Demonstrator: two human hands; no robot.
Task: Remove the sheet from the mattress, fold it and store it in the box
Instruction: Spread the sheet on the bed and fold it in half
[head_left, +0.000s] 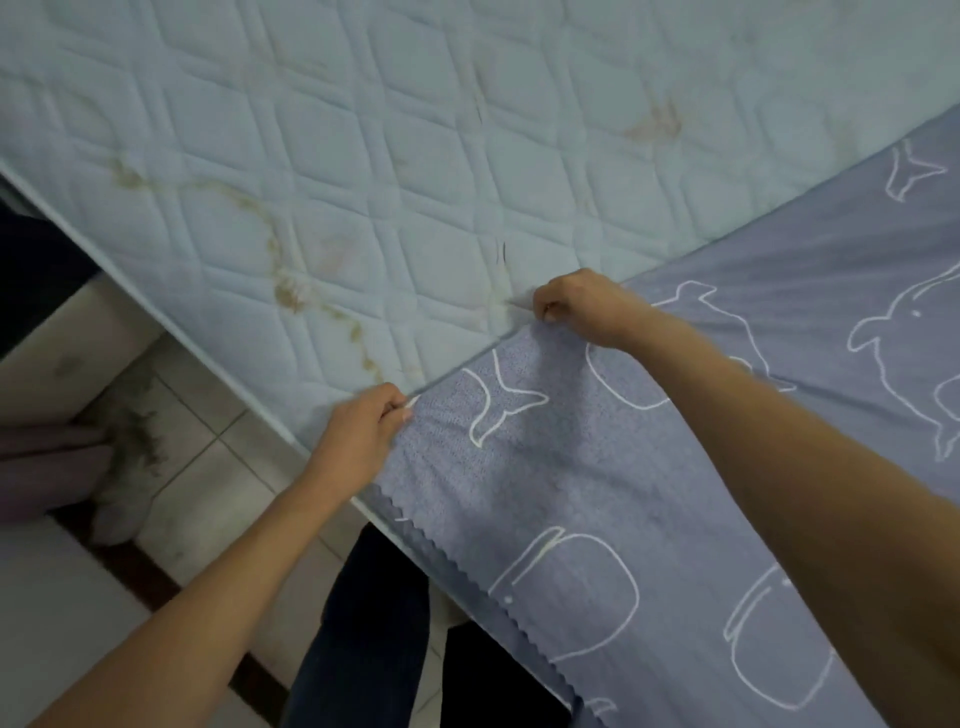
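A blue-grey sheet (675, 467) with white whale outlines covers the right and lower part of the quilted white mattress (363, 156). Its straight edge runs diagonally from the mattress's near side up to the right. My left hand (363, 426) pinches that edge at the mattress's near side. My right hand (576, 306) grips the same edge farther in, fingers curled round the cloth. The sheet's zigzag-cut side hangs over the mattress edge below my left arm. No box is in view.
The bare mattress shows brown stains. Left of the bed lies a tiled floor (208, 467) with a dark stain, a pale cushion or bag (47, 467) and a white surface at the lower left. My legs in dark trousers (374, 623) stand beside the mattress.
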